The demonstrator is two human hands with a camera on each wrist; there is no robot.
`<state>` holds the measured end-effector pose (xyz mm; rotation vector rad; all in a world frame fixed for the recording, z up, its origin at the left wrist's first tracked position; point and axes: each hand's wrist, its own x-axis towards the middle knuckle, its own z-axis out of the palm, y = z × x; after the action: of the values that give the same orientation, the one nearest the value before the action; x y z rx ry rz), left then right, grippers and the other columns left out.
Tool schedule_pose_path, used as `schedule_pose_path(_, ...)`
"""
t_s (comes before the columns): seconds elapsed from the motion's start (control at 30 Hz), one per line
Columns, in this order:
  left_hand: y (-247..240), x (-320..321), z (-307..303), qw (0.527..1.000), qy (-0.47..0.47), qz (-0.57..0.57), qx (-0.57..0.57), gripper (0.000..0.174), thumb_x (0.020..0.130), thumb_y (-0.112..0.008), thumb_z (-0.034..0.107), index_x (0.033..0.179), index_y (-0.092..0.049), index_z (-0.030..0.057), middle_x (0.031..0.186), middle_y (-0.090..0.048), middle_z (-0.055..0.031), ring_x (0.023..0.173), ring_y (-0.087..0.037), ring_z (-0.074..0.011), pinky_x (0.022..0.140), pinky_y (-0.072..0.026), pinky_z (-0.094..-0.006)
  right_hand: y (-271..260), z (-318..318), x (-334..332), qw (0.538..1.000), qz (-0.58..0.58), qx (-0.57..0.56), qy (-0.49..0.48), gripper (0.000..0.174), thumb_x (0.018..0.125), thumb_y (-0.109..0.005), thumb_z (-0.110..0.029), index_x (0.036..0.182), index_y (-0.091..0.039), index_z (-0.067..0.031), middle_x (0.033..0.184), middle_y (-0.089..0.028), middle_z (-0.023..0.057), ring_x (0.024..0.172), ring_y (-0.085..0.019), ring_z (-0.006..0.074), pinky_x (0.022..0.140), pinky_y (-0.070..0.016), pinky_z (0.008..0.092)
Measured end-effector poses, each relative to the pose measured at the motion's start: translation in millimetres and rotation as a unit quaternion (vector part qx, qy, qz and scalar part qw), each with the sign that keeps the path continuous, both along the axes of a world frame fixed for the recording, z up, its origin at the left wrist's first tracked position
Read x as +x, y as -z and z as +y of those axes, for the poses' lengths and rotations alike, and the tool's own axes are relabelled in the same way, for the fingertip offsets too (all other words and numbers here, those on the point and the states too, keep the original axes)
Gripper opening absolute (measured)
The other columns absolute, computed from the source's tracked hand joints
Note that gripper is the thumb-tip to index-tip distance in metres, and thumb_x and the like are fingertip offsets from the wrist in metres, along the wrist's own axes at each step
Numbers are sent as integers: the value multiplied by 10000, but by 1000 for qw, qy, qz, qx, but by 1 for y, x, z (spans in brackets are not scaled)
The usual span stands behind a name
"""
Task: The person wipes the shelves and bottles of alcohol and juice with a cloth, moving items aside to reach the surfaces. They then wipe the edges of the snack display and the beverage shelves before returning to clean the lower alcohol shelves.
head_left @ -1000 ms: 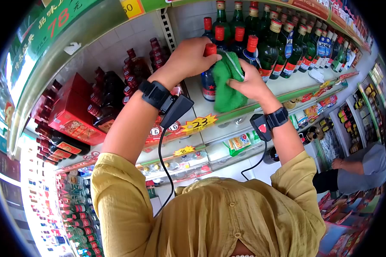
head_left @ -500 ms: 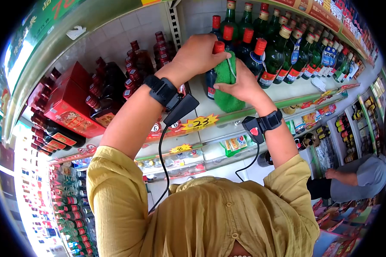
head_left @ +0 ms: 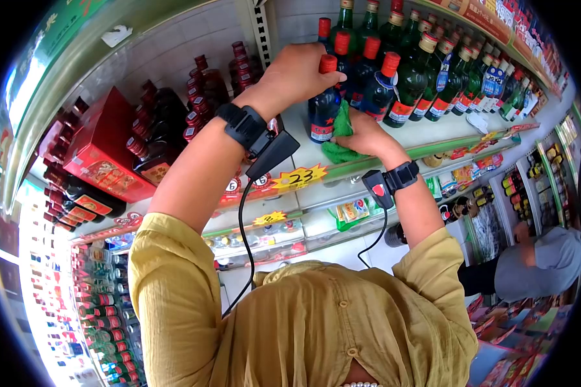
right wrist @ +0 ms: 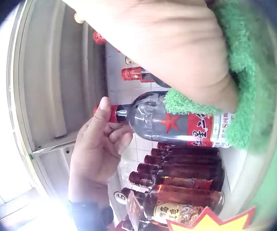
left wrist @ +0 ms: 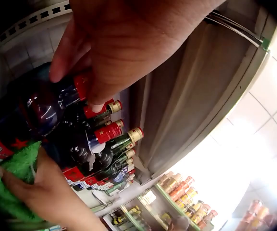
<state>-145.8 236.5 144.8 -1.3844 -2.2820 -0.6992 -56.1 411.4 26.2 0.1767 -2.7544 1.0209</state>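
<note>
Left hand [head_left: 297,72]: fingers curled round red cap and neck of dark glass bottle [head_left: 321,115]. Bottle near front edge of shelf [head_left: 432,132], ahead of bottle rows. Green cloth [head_left: 333,152] pressed against bottle's lower body. Right hand [head_left: 363,132]: fingers clenched on cloth.

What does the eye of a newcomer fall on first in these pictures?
First, the two raised arms at the white shelf: the left hand grips the red-capped neck of a dark bottle, and the right hand holds a green cloth against its lower side. Next come the big red box on the left and the row of green bottles behind on the right.
</note>
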Motion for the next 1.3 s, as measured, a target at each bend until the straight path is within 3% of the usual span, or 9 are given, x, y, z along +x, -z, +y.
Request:
schedule_pose_path(0.17, 10, 3, 1, 997, 14, -24, 66, 487, 780, -731, 370, 1095, -599, 24, 765, -654, -155, 717, -651, -302, 679, -519, -363, -11, 2, 3, 1000, -9, 22, 1, 627, 703, -770, -225, 1215, -496, 11, 1119, -609, 224, 1071, -573, 372, 904, -455, 395)
schedule_pose_path(0.2, 6, 9, -1, 999, -1, -32, 40, 499, 805, -708, 330, 1199, -557, 66, 794, -660, -154, 728, -657, -286, 695, -519, -360, -15, 3, 5, 1000, -5, 26, 0, 622, 702, -771, -227, 1207, -502, 15, 1116, -611, 223, 1064, -577, 370, 899, -457, 392)
schedule_pose_path(0.3, 7, 6, -7, 994, 68, -63, 60, 467, 821, -690, 307, 1211, -555, 86, 826, -667, -145, 732, -661, -261, 710, -518, -354, -30, 4, 20, 999, 28, -17, 13, 593, 705, -773, -207, 1198, -521, 7, 1097, -623, 205, 1016, -605, 347, 870, -468, 373)
schedule_pose_path(0.53, 1, -4, -16, 991, 82, -104, 30, 388, 842, -685, 262, 1133, -565, 36, 815, -674, -125, 627, -651, -184, 628, -516, -308, -55, -19, 48, 962, 224, -142, 68, 520, 711, -781, -114, 1168, -548, -29, 1039, -637, 150, 947, -634, 293, 816, -492, 352)
schedule_pose_path(0.67, -2, -9, -14, 988, 63, -137, 15, 345, 827, -704, 247, 1046, -576, 14, 763, -672, -114, 572, -639, -143, 551, -502, -281, -62, -35, 42, 920, 376, -56, 96, 413, 706, -788, -141, 1039, -572, -26, 914, -598, 149, 835, -606, 348, 728, -487, 394)
schedule_pose_path(0.83, -5, -8, -17, 992, 52, -113, 15, 311, 797, -717, 243, 961, -584, 14, 757, -673, -113, 630, -663, -164, 577, -508, -296, -61, -47, 25, 915, 394, 14, 88, 418, 685, -801, -164, 1010, -576, -29, 889, -589, 158, 818, -588, 376, 708, -482, 421)
schedule_pose_path(1.03, 0, -10, -17, 1000, 6, 4, 26, 373, 751, -725, 326, 969, -615, 44, 794, -672, -140, 767, -667, -294, 688, -515, -374, -50, -51, 4, 926, 368, 17, 84, 478, 648, -826, -165, 1048, -595, -43, 946, -620, 154, 860, -621, 358, 748, -503, 402)
schedule_pose_path(1.23, -2, -10, -14, 999, 11, -21, 24, 419, 735, -741, 375, 975, -619, 53, 770, -661, -140, 728, -658, -297, 672, -513, -378, -41, -44, 7, 955, 290, 7, 65, 577, 610, -847, -163, 1101, -570, -39, 981, -625, 150, 900, -620, 342, 782, -506, 389)
schedule_pose_path(1.3, -6, -6, -12, 999, 5, -29, 14, 442, 733, -749, 392, 978, -619, 49, 765, -660, -136, 725, -658, -295, 673, -515, -371, -43, -45, 10, 959, 272, -16, 73, 545, 606, -829, -126, 1071, -561, -34, 952, -620, 162, 912, -596, 370, 788, -493, 407)
